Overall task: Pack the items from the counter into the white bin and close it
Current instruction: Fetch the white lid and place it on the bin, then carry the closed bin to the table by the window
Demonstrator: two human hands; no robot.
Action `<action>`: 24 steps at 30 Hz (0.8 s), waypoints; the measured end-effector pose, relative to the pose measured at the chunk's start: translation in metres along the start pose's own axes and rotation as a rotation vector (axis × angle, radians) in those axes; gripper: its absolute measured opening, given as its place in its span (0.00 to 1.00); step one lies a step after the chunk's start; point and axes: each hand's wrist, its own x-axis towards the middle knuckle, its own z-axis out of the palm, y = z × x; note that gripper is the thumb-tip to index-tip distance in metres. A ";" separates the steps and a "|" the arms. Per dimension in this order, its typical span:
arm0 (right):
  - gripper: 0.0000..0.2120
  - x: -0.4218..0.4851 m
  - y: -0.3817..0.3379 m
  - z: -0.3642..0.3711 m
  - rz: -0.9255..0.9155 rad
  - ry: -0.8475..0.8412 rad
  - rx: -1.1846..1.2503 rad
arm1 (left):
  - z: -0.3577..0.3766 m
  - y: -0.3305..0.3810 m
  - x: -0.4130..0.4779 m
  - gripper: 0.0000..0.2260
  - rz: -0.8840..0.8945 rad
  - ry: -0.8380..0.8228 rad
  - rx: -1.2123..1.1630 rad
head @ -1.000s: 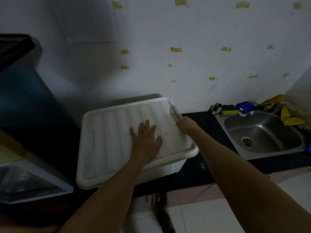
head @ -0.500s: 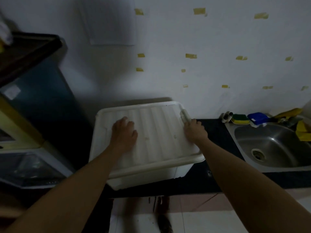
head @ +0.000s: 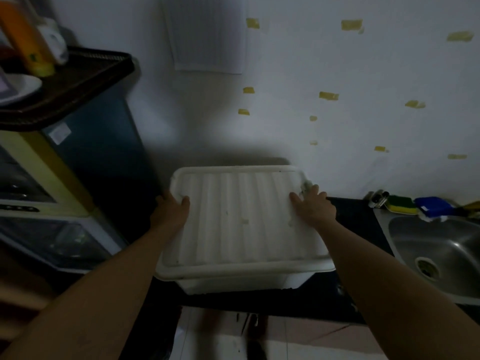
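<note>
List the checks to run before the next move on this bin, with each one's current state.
1. Lid lies on the white bin: ok.
2. Left hand grips the lid's left edge: ok.
3. Right hand lies flat on the lid beside the side clip: ok.
4. Clip latched: cannot tell.
5. Everything packed: cannot tell; a sponge lies by the sink.
</note>
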 end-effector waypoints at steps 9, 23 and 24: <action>0.35 0.001 0.007 0.001 -0.048 0.028 0.034 | -0.013 -0.004 -0.013 0.32 0.058 -0.032 -0.084; 0.30 -0.061 -0.024 0.003 -0.109 0.091 0.027 | -0.047 -0.075 -0.032 0.34 0.162 0.059 -0.123; 0.31 -0.071 -0.029 0.002 -0.122 0.102 0.037 | -0.054 -0.084 -0.037 0.33 0.173 0.070 -0.147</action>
